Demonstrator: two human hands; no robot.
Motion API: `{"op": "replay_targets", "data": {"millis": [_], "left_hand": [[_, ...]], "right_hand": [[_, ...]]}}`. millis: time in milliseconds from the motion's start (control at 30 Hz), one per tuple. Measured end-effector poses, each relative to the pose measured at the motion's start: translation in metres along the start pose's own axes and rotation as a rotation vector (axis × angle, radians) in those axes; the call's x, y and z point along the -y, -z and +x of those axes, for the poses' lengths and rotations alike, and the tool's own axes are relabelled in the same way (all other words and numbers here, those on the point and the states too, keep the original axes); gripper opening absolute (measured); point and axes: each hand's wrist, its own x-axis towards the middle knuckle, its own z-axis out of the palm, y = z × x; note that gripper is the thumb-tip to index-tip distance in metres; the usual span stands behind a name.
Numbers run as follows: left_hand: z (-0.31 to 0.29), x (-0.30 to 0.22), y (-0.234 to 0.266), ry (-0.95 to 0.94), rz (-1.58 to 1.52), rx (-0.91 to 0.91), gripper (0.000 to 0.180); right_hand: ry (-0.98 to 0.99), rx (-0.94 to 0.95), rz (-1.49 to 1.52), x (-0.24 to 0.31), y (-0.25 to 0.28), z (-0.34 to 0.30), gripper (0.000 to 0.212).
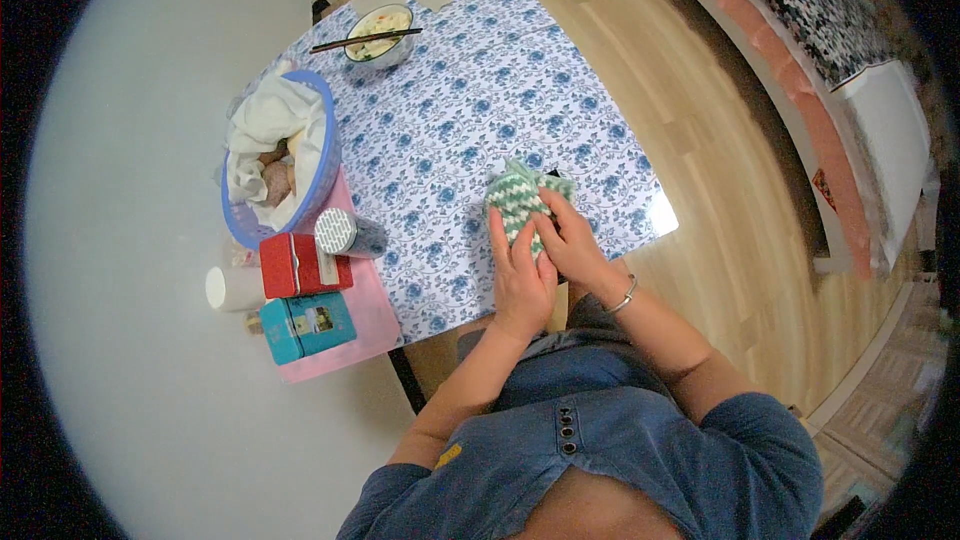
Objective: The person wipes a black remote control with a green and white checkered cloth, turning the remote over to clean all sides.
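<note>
A green-and-white striped knitted piece (pixel 515 198) is at the near right part of the table, a second bit of the same yarn showing behind it. My left hand (pixel 524 292) holds its near side, with two fingers stretched along the front. From the right, my right hand (pixel 580 248) grips the same piece, its fingertips close to the left fingers. A bracelet (pixel 627 293) circles my right wrist. A small dark object peeks out behind the knitting; its kind I cannot make out.
The table (pixel 440 140) wears a blue flowered cloth. On the left are a blue basket (pixel 325 155) with white cloth, a patterned canister (pixel 368 237), a red tin (pixel 290 268), a teal tin (pixel 300 328) and a white cup (pixel 233 288). A bowl (pixel 380 52) with chopsticks (pixel 365 39) stands far off.
</note>
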Motion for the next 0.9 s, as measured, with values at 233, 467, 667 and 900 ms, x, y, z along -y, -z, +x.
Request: {"op": "replay_targets", "data": {"millis": [233,467,667,900], "left_hand": [[-0.005,0.005,-0.009,-0.037,-0.009,-0.091,0.038],[-0.003,-0.001,-0.008,0.004,0.006,-0.052,0.045],[-0.004,0.004,-0.011,0.01,0.057,-0.099,0.047],[-0.01,0.008,-0.016,0.0,0.054,-0.108,0.052]], "right_hand": [[0.223,-0.083,0.028,-0.007,-0.004,0.03,0.034],[-0.058,0.284,-0.075,0.007,-0.002,0.074,0.045],[-0.117,0.433,-0.115,0.023,-0.006,0.08,0.042],[0.521,0.306,-0.215,0.024,-0.013,0.055,0.03]]}}
